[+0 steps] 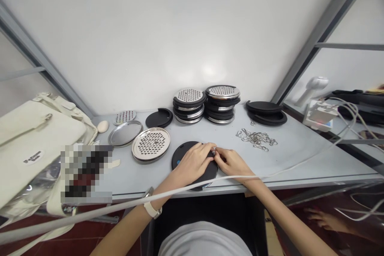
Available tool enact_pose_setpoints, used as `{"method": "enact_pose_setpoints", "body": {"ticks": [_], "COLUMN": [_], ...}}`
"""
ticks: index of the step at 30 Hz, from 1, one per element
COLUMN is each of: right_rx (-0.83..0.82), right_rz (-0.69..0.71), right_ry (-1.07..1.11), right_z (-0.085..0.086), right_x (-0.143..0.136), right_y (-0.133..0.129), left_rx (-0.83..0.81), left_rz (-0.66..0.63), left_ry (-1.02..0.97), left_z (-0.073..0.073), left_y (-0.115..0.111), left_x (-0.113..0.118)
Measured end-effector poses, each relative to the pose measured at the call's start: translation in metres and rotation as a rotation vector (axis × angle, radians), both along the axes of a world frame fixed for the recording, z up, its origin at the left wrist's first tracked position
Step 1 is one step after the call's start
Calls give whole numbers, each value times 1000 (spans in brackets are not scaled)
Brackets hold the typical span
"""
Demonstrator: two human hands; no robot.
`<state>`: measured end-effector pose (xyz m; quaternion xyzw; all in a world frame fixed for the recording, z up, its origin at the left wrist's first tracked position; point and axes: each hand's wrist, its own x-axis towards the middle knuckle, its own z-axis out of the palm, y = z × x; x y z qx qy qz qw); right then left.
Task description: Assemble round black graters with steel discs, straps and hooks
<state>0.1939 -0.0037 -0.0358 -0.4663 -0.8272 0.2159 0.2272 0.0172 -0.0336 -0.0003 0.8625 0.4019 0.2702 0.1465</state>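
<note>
A round black plate (183,153) with a blue dot lies near the table's front edge, partly covered by my hands. My left hand (196,160) rests across it, with fingers bent and gripping its right side. At that same edge, my right hand (229,161) has thumb and fingers pinched together on a small shiny metal piece, mostly hidden by the fingertips. Right of my hands lies a loose pile of wire clips (256,139). Just left of the black plate, a round metal grater disc (151,144) leans on the table.
Two stacks of black-rimmed graters (189,106) (222,104) stand by the wall. Black round plates (265,113) lie at the back right, another (159,118) at back left. Plain metal discs (125,133) lie left. A white cable (168,194) crosses before my forearms. A cream bag (39,136) sits left.
</note>
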Motion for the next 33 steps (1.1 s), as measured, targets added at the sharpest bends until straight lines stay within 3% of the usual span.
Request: {"method": "enact_pose_setpoints", "body": {"ticks": [33], "right_rx": [6], "right_rz": [10], "right_ry": [-30], "right_z": [4], "right_x": [-1], "right_y": [-1], "left_rx": [-5], "left_rz": [30], "left_ry": [-9], "left_z": [-2], "left_y": [0], "left_x": [1]}}
